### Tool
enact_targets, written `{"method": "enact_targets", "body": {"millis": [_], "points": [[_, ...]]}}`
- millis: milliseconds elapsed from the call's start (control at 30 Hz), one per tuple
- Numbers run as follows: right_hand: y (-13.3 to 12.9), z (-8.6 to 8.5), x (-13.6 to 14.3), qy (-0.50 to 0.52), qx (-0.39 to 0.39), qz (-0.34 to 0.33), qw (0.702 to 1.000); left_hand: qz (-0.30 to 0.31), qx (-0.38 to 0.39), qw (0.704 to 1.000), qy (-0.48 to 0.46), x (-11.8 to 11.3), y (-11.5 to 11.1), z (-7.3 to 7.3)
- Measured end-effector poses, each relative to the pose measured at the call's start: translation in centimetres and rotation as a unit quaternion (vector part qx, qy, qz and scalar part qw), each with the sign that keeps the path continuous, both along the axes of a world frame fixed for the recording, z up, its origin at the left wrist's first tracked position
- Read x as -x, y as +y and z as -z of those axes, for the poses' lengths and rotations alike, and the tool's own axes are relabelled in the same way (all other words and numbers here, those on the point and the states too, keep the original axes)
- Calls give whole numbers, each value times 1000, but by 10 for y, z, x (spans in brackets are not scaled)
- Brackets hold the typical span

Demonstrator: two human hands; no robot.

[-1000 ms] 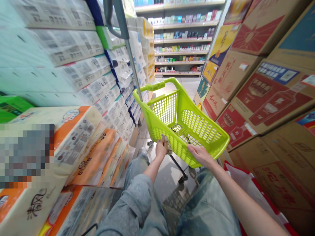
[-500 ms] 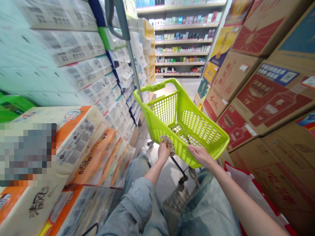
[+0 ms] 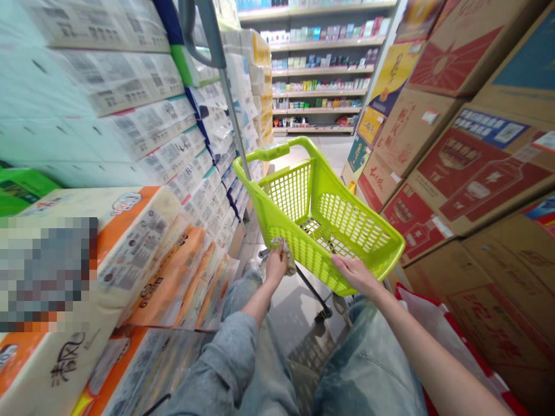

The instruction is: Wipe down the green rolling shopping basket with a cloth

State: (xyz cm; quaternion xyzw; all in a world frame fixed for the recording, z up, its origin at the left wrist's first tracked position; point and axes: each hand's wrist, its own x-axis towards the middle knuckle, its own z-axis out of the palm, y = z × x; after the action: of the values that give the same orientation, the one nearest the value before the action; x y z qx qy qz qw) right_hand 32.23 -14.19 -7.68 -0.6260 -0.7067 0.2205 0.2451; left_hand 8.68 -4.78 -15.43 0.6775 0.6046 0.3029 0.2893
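Note:
A lime-green plastic shopping basket on wheels stands tilted in front of me, its inside holding nothing I can see. My left hand is closed on a crumpled, patterned cloth and presses it against the basket's near outer wall. My right hand grips the near rim, its fingers wrapped over the edge and partly hidden. From the basket's far left corner rises a grey pull handle on a metal pole. A black caster shows below the basket.
Stacked tissue packs line my left side, with orange-and-cream packs closer in. Cardboard cartons are piled on the right. Shelves of small goods stand at the aisle's far end. A red-and-white bag lies beside my right leg.
My left hand has slid leftward along the basket's outer wall with the cloth. My right hand keeps its hold on the rim, and the basket has hardly moved.

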Motion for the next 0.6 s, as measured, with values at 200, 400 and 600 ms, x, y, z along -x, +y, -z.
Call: {"method": "enact_targets", "body": {"millis": [200,400,600], "points": [[-2,-5,1,-1,5,-4,1000,26,20,996,88,0,24,-9],[1,-1,0,-7,22,2,1000,-11,26,999,14,-14,8,11],[1,-1,0,-8,5,1,1000,-48,123,989,-61,-10,-11,44]]}}
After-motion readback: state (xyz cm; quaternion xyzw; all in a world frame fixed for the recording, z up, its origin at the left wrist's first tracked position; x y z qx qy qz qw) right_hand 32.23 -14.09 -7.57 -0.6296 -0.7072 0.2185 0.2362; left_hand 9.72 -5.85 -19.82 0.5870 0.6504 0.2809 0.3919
